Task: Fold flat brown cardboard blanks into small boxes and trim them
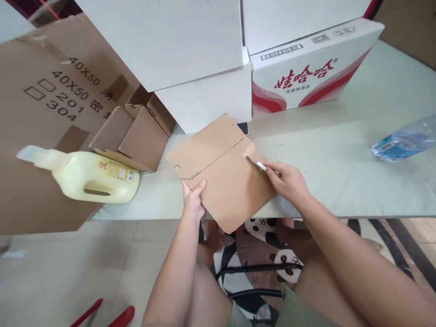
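Note:
A flattened brown cardboard box point(225, 175) lies on the pale table point(340, 172), its near corner hanging over the front edge. My left hand point(192, 200) grips its left edge, thumb on top. My right hand point(288, 179) is closed on a small white tool point(261, 165) whose tip touches the taped seam at the box's right side.
A cream plastic jug point(85, 175) lies on its side at the left on a large brown carton point(41, 104). Small open brown boxes point(136, 134) sit beside it. White cartons point(204, 95) and a red-printed case point(306, 77) stand behind. A water bottle point(405, 141) lies at the right.

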A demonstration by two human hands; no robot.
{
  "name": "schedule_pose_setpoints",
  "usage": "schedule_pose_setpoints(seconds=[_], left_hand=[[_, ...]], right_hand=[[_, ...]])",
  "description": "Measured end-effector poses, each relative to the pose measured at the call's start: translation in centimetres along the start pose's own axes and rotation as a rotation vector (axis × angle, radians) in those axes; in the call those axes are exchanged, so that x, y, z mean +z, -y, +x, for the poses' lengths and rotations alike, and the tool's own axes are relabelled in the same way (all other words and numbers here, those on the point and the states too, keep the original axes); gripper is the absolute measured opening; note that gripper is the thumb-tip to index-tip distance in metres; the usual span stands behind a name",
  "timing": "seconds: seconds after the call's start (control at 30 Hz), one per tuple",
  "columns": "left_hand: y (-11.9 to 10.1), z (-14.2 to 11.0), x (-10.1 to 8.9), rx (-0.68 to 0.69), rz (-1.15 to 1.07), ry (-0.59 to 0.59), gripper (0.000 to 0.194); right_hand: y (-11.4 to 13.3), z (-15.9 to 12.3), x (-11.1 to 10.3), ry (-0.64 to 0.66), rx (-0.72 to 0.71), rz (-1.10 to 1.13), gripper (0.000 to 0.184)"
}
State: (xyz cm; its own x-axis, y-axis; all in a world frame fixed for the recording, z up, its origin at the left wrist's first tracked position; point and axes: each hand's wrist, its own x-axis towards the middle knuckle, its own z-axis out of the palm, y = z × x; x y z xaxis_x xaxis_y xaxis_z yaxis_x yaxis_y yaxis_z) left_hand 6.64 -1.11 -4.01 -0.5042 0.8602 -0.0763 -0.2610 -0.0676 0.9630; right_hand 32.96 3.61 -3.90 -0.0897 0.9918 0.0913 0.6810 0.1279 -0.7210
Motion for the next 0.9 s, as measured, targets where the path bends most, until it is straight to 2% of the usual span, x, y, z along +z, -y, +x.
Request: schedule_pose_setpoints(seconds=[0.23, 0.53, 0.7, 0.9], left_hand=[[0.0, 0.03, 0.1, 0.016, 0.015, 0.004, 0.079], [0.08, 0.16, -0.24, 0.031, 0.034, 0.022, 0.078], [-0.03, 0.23, -0.37, 0.008, -0.007, -0.016, 0.079], [0.1, 0.27, -0.6, 0.007, 0.033, 0.002, 0.076]], right_hand=[[0.46, -0.06, -0.08, -0.013, 0.054, -0.142, 0.035], [0.03, 0.04, 0.12, -0.094, 0.026, -0.134, 0.036], [0.33, -0.11, 0.29, -0.057, 0.007, -0.096, 0.036], [0.45, -0.14, 0.38, -0.04, 0.022, -0.138, 0.035]])
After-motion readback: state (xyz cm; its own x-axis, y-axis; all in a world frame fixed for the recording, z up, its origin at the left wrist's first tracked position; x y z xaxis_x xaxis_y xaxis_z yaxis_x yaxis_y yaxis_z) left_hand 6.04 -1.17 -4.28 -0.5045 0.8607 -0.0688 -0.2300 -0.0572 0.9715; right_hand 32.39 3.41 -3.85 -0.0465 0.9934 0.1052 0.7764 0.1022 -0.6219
